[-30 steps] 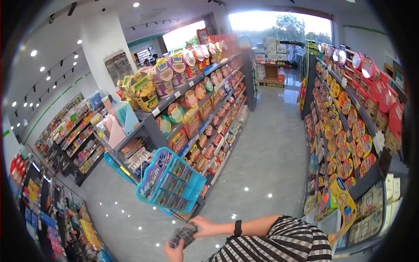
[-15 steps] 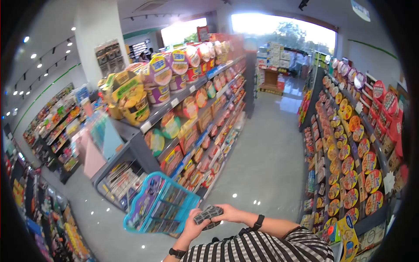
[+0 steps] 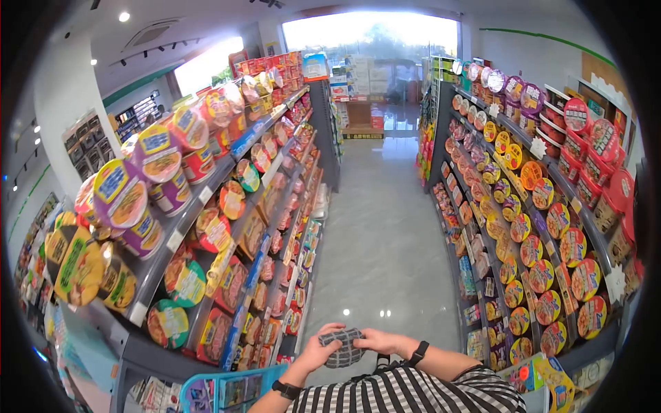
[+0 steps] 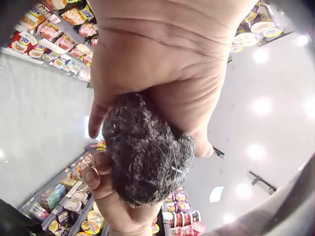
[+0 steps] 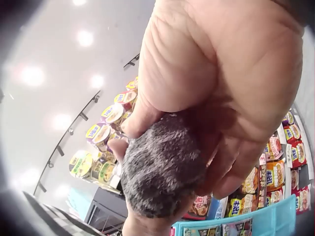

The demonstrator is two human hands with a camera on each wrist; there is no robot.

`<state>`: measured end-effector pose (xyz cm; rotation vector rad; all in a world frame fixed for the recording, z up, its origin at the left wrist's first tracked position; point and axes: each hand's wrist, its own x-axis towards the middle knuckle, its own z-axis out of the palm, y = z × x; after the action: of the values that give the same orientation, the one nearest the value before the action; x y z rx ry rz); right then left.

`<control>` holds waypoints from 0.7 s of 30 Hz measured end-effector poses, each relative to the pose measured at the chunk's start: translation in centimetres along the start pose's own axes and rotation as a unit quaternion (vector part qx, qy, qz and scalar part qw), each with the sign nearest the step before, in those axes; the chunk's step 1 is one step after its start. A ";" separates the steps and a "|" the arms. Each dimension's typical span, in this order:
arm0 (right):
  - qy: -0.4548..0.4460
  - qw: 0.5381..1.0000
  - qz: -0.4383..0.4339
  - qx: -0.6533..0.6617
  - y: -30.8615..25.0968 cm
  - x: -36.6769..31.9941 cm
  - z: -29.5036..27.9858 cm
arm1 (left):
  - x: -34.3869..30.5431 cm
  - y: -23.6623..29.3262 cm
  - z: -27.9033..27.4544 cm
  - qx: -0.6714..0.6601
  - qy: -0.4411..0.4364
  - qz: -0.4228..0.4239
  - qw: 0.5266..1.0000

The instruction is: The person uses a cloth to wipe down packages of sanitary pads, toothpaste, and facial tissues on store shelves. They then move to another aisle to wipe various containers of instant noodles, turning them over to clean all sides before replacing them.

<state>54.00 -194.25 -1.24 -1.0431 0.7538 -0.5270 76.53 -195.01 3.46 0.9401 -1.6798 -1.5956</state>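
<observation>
A rounded bundle of fuzzy dark grey cloth with a lighter check pattern (image 3: 344, 350) is held between both hands in front of the striped shirt. My left hand (image 3: 315, 354) grips its left side, and my right hand (image 3: 387, 343) pinches its right side, thumb on top. In the left wrist view, the bundle (image 4: 145, 152) sits under the left palm (image 4: 162, 54), with the other hand's fingers (image 4: 101, 179) at its far end. From the right wrist, the bundle (image 5: 162, 169) shows gripped between thumb and fingers; its inner side is hidden by the palm.
Shelves of instant noodle cups (image 3: 206, 227) line the left of the aisle, and more noodle shelves (image 3: 530, 227) the right. A blue display rack (image 3: 234, 385) stands low at the near left. The grey floor (image 3: 382, 227) runs back to stacked boxes (image 3: 358, 76) by the window.
The view has turned and moved into the aisle between the noodle shelves. Both hands have shifted right and toward the middle with the bundle, and the blue rack has dropped to the lower edge.
</observation>
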 end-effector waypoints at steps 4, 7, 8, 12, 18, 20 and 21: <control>-0.063 0.993 -0.075 0.072 -7.1 1.0 -6.2 | 7.6 0.2 -0.6 -0.034 0.095 0.005 0.995; -0.069 0.994 -0.078 0.024 -9.4 4.2 -10.9 | 13.1 1.5 0.4 -0.040 0.201 -0.016 0.979; -0.063 0.993 -0.082 0.048 -10.0 5.4 -12.4 | 14.7 2.0 0.4 -0.055 0.244 -0.027 0.968; 0.032 0.980 -0.144 0.133 -13.8 8.8 -15.0 | 21.7 0.8 -0.7 -0.124 0.397 0.027 0.909; 0.078 0.969 -0.203 0.121 -19.1 16.3 -21.4 | 32.6 1.3 -3.1 -0.104 0.397 0.070 0.909; 0.111 0.971 -0.180 0.116 -20.7 17.9 -24.8 | 34.9 1.6 -5.5 -0.018 0.312 0.000 0.950; 0.141 0.966 -0.194 0.098 -21.5 18.8 -26.2 | 36.7 1.4 -6.8 -0.059 0.305 0.073 0.948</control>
<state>45.13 -231.44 4.83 -0.9431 0.7302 -1.0851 62.02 -229.43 4.20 1.0807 -1.1746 -1.1319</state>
